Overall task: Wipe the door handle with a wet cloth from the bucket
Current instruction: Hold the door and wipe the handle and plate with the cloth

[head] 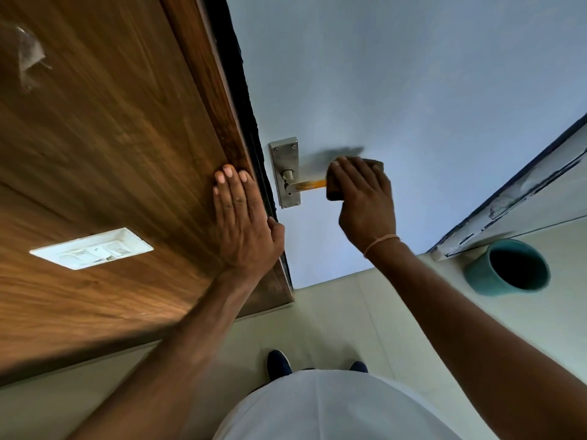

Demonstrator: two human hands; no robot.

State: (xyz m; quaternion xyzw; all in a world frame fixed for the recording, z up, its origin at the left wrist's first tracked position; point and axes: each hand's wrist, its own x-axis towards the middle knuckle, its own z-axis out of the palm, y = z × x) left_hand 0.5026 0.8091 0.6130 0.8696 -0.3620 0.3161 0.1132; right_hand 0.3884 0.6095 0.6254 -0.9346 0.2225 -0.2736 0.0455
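Right hand (362,198) has its fingers (344,168) curled round a dark cloth (333,193), pressing it on the outer end of the door handle (309,185), whose lever sticks out from a steel plate (286,160). Left hand (243,223) lies flat, fingers straight, on the wooden panel (111,138) just left of the handle. A teal bucket (508,268) sits on the floor, lower right of the handle.

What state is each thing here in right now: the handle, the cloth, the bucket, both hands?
Door handle: lever's outer end covered by the cloth.
Cloth: gripped, wrapped over the lever.
Bucket: upright on the floor, inside dark.
Left hand: flat on the wooden panel.
Right hand: grips the cloth.
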